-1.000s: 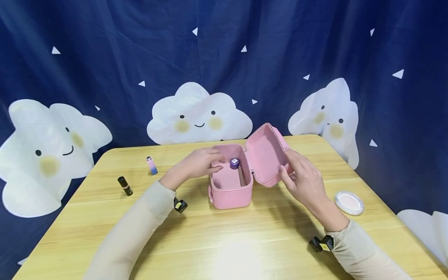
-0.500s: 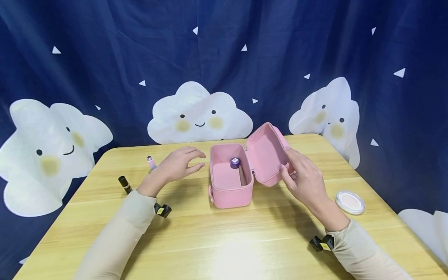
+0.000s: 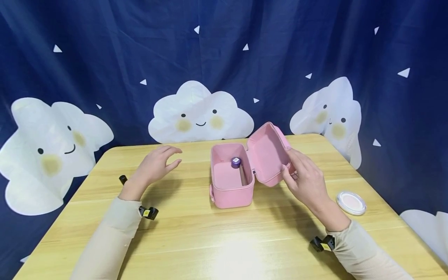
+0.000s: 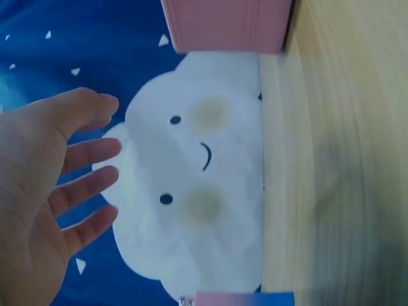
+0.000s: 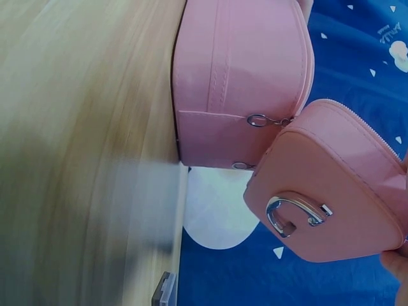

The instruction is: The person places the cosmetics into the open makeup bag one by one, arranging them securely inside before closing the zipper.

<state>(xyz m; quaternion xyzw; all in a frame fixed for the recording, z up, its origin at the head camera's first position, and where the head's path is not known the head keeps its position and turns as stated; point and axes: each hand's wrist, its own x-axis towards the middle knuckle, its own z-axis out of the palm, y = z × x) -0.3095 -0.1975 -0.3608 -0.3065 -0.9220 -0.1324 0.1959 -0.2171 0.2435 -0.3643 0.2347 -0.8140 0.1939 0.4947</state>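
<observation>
A pink cosmetic case (image 3: 232, 196) stands on the table, its lid (image 3: 267, 153) swung out to the right. Inside lie a small purple jar (image 3: 236, 162) and a slim brownish stick (image 3: 242, 175). My right hand (image 3: 308, 181) pinches the lid's edge between thumb and fingers; in the right wrist view only some fingers (image 5: 396, 266) show. Left of the case, my left hand (image 3: 154, 167) hovers with spread, slightly bent fingers, holding nothing. A pink-and-blue tube (image 4: 245, 299) shows at the bottom of the left wrist view; the hand hides it in the head view.
A black tube (image 3: 123, 179) stands partly hidden behind the left wrist. On the right of the wooden table (image 3: 210, 241) lies a round, clear-rimmed compact (image 3: 351, 203). A dark blue curtain (image 3: 224, 46) with clouds hangs behind.
My left hand has come out of the case and moved left over the table, now covering the pink-and-blue tube. My right hand stays on the lid.
</observation>
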